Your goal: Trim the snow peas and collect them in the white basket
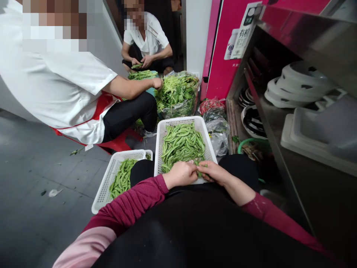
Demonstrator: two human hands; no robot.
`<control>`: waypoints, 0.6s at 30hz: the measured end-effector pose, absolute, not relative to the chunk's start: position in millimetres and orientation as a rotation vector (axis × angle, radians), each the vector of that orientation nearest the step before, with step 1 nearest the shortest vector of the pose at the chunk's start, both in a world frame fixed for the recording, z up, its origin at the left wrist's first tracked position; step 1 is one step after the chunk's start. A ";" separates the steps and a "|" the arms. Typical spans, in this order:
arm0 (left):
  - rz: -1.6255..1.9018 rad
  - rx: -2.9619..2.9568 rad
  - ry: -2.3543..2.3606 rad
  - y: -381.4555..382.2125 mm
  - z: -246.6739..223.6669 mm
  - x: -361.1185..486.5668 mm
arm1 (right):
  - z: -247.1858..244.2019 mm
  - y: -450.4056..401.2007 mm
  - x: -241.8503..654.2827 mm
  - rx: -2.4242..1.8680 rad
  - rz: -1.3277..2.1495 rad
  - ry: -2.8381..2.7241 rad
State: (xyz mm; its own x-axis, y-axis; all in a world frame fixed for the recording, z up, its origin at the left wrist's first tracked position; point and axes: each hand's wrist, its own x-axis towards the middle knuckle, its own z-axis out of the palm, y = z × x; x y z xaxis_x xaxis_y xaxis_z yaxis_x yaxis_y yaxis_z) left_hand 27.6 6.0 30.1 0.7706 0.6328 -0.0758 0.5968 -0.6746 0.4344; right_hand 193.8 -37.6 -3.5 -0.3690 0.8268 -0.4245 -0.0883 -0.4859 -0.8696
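A white perforated basket (208, 136) rests on my lap, with a heap of green pea pods (182, 145) in it. Over its near edge, my left hand (182, 174) and my right hand (214, 172) meet with fingertips pinched together. A pea pod (198, 168) is between them, partly hidden by the fingers; both hands appear to grip it. Beside my left leg, lower down, stands a second white basket (104, 191) that also holds pea pods (122, 178).
A co-worker in a white shirt (69, 85) sits close on the left, another (147, 37) crouches behind. Leafy greens (178, 89) fill a plastic-lined container ahead. Plastic bags (219, 134) lie right of my basket. A metal shelf (279, 145) with dishes (301, 82) borders my right.
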 end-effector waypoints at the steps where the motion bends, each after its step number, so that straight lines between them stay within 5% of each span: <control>1: 0.162 2.488 1.046 12.5 29.0 25.5 | -3.1 -37.7 198.1 -1.204 1.949 -1.054; 7: 0.321 2.544 1.054 33.0 34.1 16.9 | -4.7 -41.1 215.0 -1.065 2.093 -1.025; 13: -0.067 2.920 0.612 12.1 46.7 30.5 | -1.1 -40.1 211.1 -1.184 2.029 -1.165; 18: -0.278 3.028 0.389 24.9 52.7 40.0 | 10.8 -33.5 208.9 -1.449 1.574 -1.777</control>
State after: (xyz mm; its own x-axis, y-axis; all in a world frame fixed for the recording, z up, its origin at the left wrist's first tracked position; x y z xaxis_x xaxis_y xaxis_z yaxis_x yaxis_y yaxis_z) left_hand 40.0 24.9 52.7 0.9514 0.2437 -0.1883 0.2574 -0.9649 0.0520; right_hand 208.9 -33.5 10.8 -0.4100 0.8442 -0.3452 0.4446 -0.1455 -0.8839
